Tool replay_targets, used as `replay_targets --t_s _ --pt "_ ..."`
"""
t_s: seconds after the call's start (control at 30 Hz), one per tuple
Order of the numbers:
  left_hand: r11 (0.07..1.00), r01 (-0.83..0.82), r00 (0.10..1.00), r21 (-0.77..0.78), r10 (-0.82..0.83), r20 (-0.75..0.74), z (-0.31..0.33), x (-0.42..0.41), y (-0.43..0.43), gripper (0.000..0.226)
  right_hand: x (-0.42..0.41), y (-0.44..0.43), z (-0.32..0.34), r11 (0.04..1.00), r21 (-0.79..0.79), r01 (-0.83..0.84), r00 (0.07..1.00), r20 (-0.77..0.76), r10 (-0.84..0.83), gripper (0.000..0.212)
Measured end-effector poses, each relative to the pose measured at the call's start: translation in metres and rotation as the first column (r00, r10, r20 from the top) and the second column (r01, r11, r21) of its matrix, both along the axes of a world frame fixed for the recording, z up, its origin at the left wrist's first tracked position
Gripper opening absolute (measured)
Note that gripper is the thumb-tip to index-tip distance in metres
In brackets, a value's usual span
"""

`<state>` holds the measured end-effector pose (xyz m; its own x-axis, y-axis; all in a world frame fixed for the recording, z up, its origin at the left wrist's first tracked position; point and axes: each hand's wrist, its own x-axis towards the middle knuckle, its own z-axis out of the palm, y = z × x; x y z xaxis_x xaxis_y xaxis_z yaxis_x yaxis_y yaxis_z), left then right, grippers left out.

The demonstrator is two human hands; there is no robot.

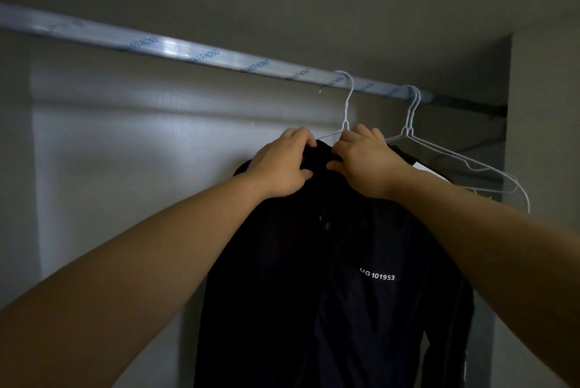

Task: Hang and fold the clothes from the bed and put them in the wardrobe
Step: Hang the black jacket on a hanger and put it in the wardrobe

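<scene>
A: Status?
B: Left grip (284, 165) is clenching the dark shirt (329, 278) at the collar. Shirt is hanging inside the wardrobe on a wire hanger (345, 124), which is hooking over the rail (188, 53). Right grip (361, 161) is pinching the collar just beside the hanger neck.
A: Risks?
B: Uneven tugging is likely sliding the shirt off the thin wire shoulder. A downward pull could be unhooking it from the slick wrapped rail. Neighbouring hangers (408, 128) are sitting close on the right, so a snag is possible.
</scene>
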<state>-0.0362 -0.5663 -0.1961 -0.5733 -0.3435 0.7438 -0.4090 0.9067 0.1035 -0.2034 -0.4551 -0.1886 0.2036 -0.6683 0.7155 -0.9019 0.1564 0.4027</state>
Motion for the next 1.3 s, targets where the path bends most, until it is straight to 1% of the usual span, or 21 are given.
replay_targets --t_s 0.07,0.17,0.27,0.33,0.4,0.43,0.5,0.53,0.57,0.6,0.67,0.7,0.73,0.77,0.83,0.9,1.03,1.13,1.2,1.23,1.3 --pt "0.998 -0.014 0.993 -0.055 0.008 -0.120 -0.005 0.001 0.001 0.049 -0.001 -0.001 -0.002 1.000 -0.007 -0.028 0.999 0.024 0.028 0.034" --pt "0.996 -0.027 0.948 -0.086 -0.001 -0.317 -0.018 0.001 0.005 0.040 0.000 -0.003 -0.002 0.997 -0.002 -0.073 0.995 0.071 0.073 0.028" --pt "0.999 -0.033 0.922 -0.034 0.018 -0.386 -0.046 -0.003 0.006 0.041 0.001 -0.003 0.001 0.998 -0.018 -0.059 0.992 0.113 0.060 0.029" --pt "0.998 0.007 0.918 0.068 0.020 -0.396 -0.072 -0.009 0.004 0.032 0.003 -0.003 -0.004 0.998 -0.066 0.002 0.988 0.154 0.008 0.035" --pt "0.984 0.045 0.923 0.170 0.024 -0.384 -0.097 -0.016 0.001 0.023 0.007 0.000 -0.023 0.979 -0.201 0.034 0.968 0.252 0.019 0.050" --pt "0.975 0.060 0.920 0.213 0.028 -0.391 -0.108 -0.019 0.000 0.020 0.011 0.003 -0.038 0.949 -0.313 0.032 0.941 0.331 0.078 0.055" --pt "0.946 0.103 0.897 0.308 0.045 -0.439 -0.122 -0.024 -0.003 0.021 0.021 0.008 -0.079 0.825 -0.561 0.069 0.894 0.402 0.198 0.048" --pt "0.926 0.121 0.888 0.358 0.060 -0.456 -0.126 -0.025 -0.003 0.022 0.025 0.008 -0.103 0.772 -0.626 0.115 0.892 0.406 0.197 0.043" --pt "0.907 0.128 0.884 0.402 0.080 -0.460 -0.128 -0.027 -0.003 0.023 0.029 0.007 -0.126 0.757 -0.636 0.151 0.890 0.420 0.176 0.041" --pt "0.891 0.127 0.885 0.436 0.097 -0.456 -0.129 -0.029 -0.003 0.023 0.034 0.003 -0.147 0.786 -0.594 0.168 0.879 0.451 0.152 0.043" --pt "0.869 0.137 0.884 0.476 0.109 -0.454 -0.128 -0.033 -0.001 0.025 0.043 -0.008 -0.174 0.885 -0.429 0.182 0.823 0.558 0.102 0.054" --pt "0.861 0.145 0.884 0.488 0.108 -0.454 -0.126 -0.034 0.001 0.026 0.046 -0.014 -0.181 0.915 -0.359 0.185 0.788 0.610 0.081 0.060" --pt "0.854 0.152 0.885 0.497 0.107 -0.453 -0.124 -0.036 0.001 0.026 0.049 -0.020 -0.183 0.927 -0.330 0.177 0.755 0.650 0.087 0.063" --pt "0.850 0.155 0.887 0.503 0.105 -0.450 -0.122 -0.037 0.001 0.027 0.050 -0.025 -0.181 0.928 -0.336 0.159 0.721 0.682 0.123 0.062" --pt "0.853 0.138 0.897 0.503 0.107 -0.429 -0.117 -0.038 -0.002 0.030 0.049 -0.031 -0.173 0.917 -0.381 0.123 0.639 0.737 0.220 0.051" --pt "0.846 0.134 0.904 0.517 0.109 -0.414 -0.115 -0.037 -0.006 0.029 0.043 -0.034 -0.167 0.910 -0.396 0.119 0.558 0.785 0.269 0.042" --pt "0.776 0.206 0.894 0.596 0.100 -0.438 -0.115 -0.036 -0.015 0.025 0.035 -0.031 -0.166 0.904 -0.425 0.045 0.381 0.844 0.378 0.037" --pt "0.755 0.207 0.892 0.622 0.115 -0.437 -0.116 -0.038 -0.018 0.026 0.030 -0.026 -0.171 0.869 -0.495 -0.024 0.259 0.836 0.483 0.034" --pt "0.739 0.224 0.882 0.635 0.124 -0.456 -0.117 -0.040 -0.016 0.027 0.030 -0.022 -0.173 0.861 -0.505 -0.064 0.184 0.841 0.508 0.034" --pt "0.717 0.258 0.871 0.648 0.119 -0.478 -0.117 -0.041 -0.015 0.026 0.030 -0.020 -0.174 0.859 -0.505 -0.083 0.156 0.845 0.512 0.034" --pt "0.634 0.359 0.840 0.685 0.100 -0.533 -0.117 -0.042 -0.012 0.022 0.031 -0.018 -0.173 0.857 -0.502 -0.114 0.121 0.850 0.513 0.035"
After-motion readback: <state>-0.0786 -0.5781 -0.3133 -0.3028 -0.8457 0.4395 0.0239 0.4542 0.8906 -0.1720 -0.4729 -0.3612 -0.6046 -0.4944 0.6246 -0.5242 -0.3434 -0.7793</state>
